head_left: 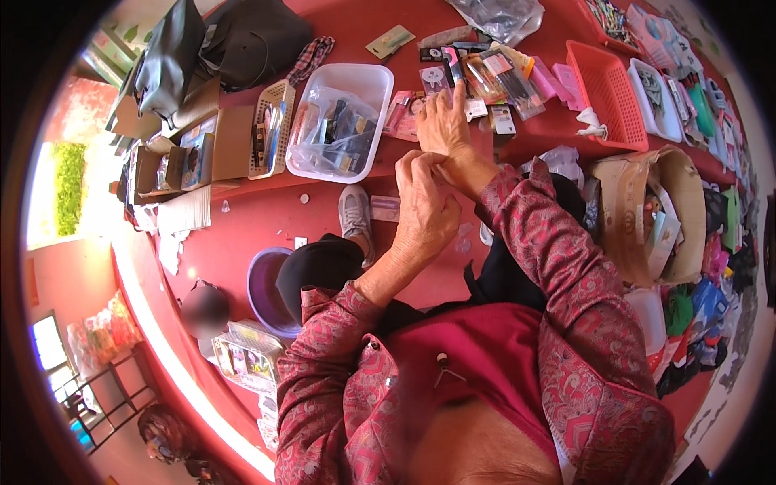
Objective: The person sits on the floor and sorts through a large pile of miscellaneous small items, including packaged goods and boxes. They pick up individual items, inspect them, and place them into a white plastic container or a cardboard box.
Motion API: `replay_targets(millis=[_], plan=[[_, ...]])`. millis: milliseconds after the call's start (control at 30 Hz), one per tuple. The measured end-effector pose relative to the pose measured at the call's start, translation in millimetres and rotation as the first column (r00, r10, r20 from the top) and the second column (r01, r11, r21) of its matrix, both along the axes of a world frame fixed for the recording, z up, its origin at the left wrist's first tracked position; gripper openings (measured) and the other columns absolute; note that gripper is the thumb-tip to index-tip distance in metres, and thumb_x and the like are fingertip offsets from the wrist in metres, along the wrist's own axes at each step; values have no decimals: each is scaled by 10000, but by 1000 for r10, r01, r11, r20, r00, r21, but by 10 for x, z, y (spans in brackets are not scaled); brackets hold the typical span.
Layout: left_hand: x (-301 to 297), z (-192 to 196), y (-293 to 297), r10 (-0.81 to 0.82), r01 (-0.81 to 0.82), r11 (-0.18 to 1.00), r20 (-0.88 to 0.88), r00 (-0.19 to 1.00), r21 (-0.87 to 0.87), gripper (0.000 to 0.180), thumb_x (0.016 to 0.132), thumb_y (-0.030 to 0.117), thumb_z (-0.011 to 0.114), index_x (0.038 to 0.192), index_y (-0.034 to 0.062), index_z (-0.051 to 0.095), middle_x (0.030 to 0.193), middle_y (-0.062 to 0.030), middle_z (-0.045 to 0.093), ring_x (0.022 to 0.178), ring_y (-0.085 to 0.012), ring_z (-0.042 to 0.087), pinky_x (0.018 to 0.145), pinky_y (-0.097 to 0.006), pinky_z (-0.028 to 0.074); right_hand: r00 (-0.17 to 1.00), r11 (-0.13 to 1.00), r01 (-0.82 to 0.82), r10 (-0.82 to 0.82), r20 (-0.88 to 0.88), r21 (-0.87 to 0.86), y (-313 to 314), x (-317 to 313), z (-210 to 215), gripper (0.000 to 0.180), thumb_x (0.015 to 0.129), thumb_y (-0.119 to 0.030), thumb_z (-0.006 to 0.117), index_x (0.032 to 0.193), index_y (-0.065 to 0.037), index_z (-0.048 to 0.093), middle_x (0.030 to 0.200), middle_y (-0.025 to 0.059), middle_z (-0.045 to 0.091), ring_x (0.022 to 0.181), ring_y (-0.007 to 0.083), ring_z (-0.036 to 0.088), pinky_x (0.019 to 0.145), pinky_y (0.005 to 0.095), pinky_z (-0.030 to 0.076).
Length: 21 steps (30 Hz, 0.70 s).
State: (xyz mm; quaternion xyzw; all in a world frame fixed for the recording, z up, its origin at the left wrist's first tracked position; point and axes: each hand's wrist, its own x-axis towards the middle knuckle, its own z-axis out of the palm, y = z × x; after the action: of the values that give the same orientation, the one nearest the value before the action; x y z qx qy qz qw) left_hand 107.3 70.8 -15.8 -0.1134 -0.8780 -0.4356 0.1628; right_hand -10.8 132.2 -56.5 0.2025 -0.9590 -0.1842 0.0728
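My right hand (444,128) lies palm down at the near edge of a pile of small packaged goods, with its index finger stretched forward. That fingertip meets the lower end of a narrow pink-and-black package (452,63). Just below, my left hand (423,206) is raised with its fingers loosely bent beside my right wrist and the thumb apart; nothing shows in it. Left of my right hand lie pink packets (399,113). To its right are a white card (503,120) and a clear-wrapped dark package (514,81). What lies under my right palm is hidden.
A white tub (381,89) with plastic-bagged boxes stands left, beside a cream basket (288,101) and cardboard boxes (233,141). Right are a red basket (626,105) and an open carton (687,218). A purple basin (259,295) and a shoe (354,217) are lower left.
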Motion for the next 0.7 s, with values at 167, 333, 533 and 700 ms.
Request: replay_targets(millis=[167,333,533,700], plan=[[200,0,27,-144,71,929,179,973,363,389,672,-97,485,1047,-20,416,1041,-141,421,959,-235,525,768,-305,473,998,981,27,-37,51,192,-57,51,143,333,829,-232,433,1092,-98,587,1088,120,570,1110,308,451,989,619,114],[-58,-61,-160,76,-90,993,180,981,71,402,705,-61,494,1099,-34,418,1055,-144,450,965,-211,501,807,-317,454,988,997,-69,63,142,37,-62,118,208,370,848,-257,405,1101,-42,566,1134,137,535,1135,321,424,984,645,64],[198,-36,-47,-88,53,982,191,978,180,378,690,-95,464,1059,-25,423,1020,-123,424,967,-206,486,835,-318,445,950,986,-82,33,311,148,-71,123,297,457,864,-302,369,1247,-61,438,1323,190,359,1257,360,276,955,687,25],[139,26,38,-54,-73,930,331,942,360,347,707,-86,457,1050,-36,436,984,-125,494,895,-192,523,821,-281,436,952,994,-31,-3,307,105,-29,117,323,437,868,-271,366,1230,-45,456,1311,202,370,1246,369,291,946,696,15]])
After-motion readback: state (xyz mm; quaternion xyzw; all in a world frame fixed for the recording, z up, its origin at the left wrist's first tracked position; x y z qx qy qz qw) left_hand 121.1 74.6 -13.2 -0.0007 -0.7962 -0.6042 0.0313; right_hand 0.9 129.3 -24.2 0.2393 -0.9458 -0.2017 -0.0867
